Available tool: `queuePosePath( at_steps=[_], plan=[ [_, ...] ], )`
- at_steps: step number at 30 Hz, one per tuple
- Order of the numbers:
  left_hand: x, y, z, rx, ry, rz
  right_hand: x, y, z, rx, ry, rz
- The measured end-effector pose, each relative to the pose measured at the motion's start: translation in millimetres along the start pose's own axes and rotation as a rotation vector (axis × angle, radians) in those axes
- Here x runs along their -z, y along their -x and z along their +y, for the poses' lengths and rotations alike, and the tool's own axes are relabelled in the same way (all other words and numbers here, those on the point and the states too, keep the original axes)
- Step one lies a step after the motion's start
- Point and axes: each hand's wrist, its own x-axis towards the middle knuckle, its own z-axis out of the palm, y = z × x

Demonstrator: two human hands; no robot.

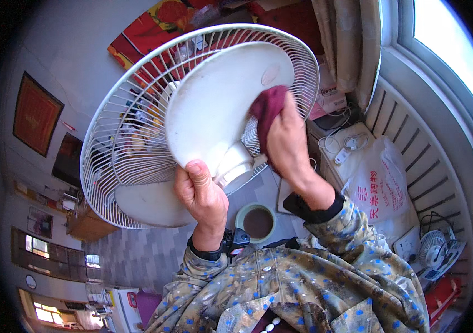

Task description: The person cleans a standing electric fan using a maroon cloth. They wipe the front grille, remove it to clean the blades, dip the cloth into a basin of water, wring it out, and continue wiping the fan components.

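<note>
Before me is an electric fan with a white wire guard (pixel 95 129) behind its pale plastic blades. One broad fan blade (pixel 224 95) faces me, with faint smudges and a reddish mark near its upper right. My left hand (pixel 203 187) grips this blade's lower edge, thumb on the front, beside the white hub (pixel 234 166). A folded maroon cloth (pixel 270 112) is in my right hand (pixel 288 143), against the blade's right edge. Another blade (pixel 149 204) shows at the guard's lower left. The fan's base is hidden.
Below the fan, a pale green basin (pixel 242 212) of murky brown liquid stands on the grey floor (pixel 136 249). At right, a plastic bag (pixel 380 183), a white cable with an adapter (pixel 342 156) and a small fan (pixel 432 249) lie by the radiator (pixel 403 129) under the window.
</note>
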Motion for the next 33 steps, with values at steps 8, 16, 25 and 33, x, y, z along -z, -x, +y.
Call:
queuePosePath(
  at_steps=[8, 16, 25, 33],
  plan=[
    [-16.8, -7.6, -32.2, -0.010, -0.072, 0.141, 16.8, -8.8, 22.6, 0.227, 0.271, -0.493],
    [1.9, -4.3, -17.1, 0.069, -0.035, 0.104, 2.0, -45.4, 46.1, 0.092, 0.080, 0.054],
    [46.3, 5.4, -26.9, 0.116, 0.162, 0.024, 0.8, -18.2, 31.0, -0.174, -0.371, 0.381],
    [55.4, 11.0, -31.6, 0.118, 0.127, 0.014, -17.6, -2.7, 15.8, -0.187, -0.642, 0.333]
  ],
)
